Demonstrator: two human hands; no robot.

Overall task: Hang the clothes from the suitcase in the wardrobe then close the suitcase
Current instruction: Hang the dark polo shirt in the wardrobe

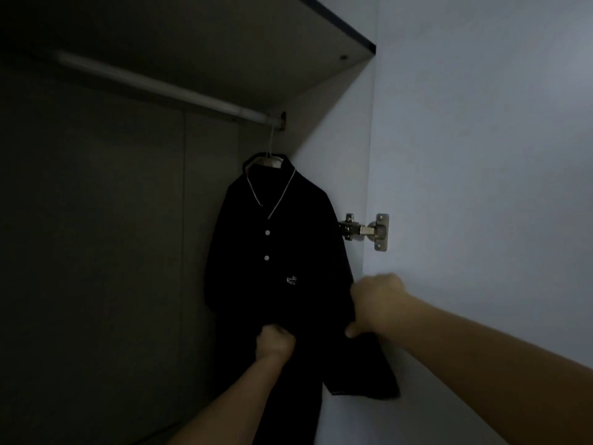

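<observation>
Hands on the hanging black shirt [272, 245]: left hand [275, 343] and right hand [378, 305] both clenched on its fabric.

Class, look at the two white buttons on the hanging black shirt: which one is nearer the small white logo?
The lower button. It sits just above and left of the logo on the black shirt; the upper button lies nearer the collar.

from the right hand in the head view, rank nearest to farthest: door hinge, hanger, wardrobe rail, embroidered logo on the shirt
From the right hand, which grips the black shirt:
1. Embroidered logo, just to its left.
2. Door hinge, above on the door edge.
3. Hanger, up at the collar.
4. Wardrobe rail, top, running left.
</observation>
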